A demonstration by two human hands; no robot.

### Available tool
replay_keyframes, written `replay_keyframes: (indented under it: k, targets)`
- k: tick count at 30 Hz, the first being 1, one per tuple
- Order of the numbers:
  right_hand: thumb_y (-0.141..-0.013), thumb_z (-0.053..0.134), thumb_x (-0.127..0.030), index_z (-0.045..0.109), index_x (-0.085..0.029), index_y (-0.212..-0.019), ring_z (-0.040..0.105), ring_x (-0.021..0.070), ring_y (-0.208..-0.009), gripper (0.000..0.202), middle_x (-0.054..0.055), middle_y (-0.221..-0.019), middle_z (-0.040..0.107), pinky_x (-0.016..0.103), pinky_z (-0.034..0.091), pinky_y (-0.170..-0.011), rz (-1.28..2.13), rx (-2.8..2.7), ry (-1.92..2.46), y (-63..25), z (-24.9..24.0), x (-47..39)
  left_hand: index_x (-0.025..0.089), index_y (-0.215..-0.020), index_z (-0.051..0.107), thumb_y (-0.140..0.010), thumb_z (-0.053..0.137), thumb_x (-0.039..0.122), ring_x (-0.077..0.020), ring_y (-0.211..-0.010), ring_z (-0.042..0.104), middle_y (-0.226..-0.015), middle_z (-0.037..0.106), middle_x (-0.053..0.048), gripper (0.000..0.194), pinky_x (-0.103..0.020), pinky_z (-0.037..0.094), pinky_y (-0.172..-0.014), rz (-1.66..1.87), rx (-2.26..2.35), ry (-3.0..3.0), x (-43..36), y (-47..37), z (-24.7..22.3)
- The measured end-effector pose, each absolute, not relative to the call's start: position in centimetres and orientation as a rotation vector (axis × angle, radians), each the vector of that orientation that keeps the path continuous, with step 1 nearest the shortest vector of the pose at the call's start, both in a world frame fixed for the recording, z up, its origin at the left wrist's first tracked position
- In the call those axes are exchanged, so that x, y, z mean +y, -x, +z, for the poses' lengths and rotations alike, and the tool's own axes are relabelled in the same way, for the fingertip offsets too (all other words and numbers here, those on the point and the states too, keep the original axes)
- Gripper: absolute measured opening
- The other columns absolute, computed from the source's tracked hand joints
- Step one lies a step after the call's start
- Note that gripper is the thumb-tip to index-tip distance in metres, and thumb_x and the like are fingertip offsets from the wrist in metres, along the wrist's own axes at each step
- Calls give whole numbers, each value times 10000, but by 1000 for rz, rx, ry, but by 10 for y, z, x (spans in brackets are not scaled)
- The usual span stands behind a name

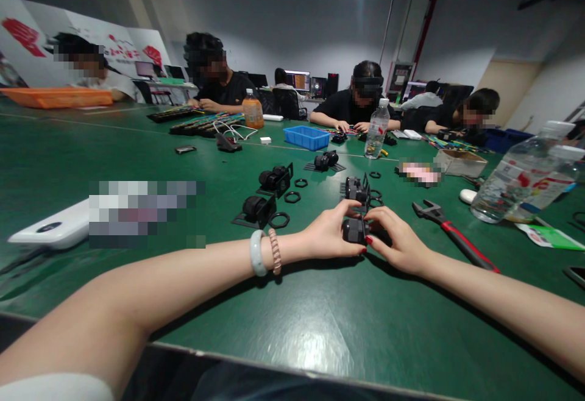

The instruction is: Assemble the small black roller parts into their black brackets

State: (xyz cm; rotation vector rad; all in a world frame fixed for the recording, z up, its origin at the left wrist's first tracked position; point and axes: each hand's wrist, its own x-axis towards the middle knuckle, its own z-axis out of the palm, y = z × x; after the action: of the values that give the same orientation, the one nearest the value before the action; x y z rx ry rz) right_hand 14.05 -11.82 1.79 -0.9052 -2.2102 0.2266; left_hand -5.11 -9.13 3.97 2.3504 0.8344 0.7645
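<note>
A small black fitting [353, 230] with a flat plate on its right side is between my two hands, just above or on the green table. My left hand [329, 230] grips it from the left, thumb below and fingers above. From the right, the fingertips of my right hand [397, 239] pinch at its plate edge. Right behind stands a similar black fitting [355, 189], with a black ring nut [375, 195] beside it. To the left are more black fittings [256, 207], [275, 177] and loose ring nuts [279, 219], [293, 197].
An adjustable wrench [457, 236] with red-black handles lies right of my right hand. Plastic bottles [514, 172] stand farther right. A blue tray [306, 138] and another bottle [377, 130] are beyond the fittings. Several people work across the table [205, 294].
</note>
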Motion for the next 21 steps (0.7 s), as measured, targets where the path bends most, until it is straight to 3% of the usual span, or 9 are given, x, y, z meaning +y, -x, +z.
replay_keyframes:
  k: [21]
  targets:
    - [-822,463,-241,447,-176,-1034,514,180,-828,222,83,-960,501,325,451,-737,255,-2211,961,-140,17,-118,178,-1169,369,-585,671,319,-193,-801,588,-982,586,-65,672,-302,467,-688,757,847,-2353,-92,51,39]
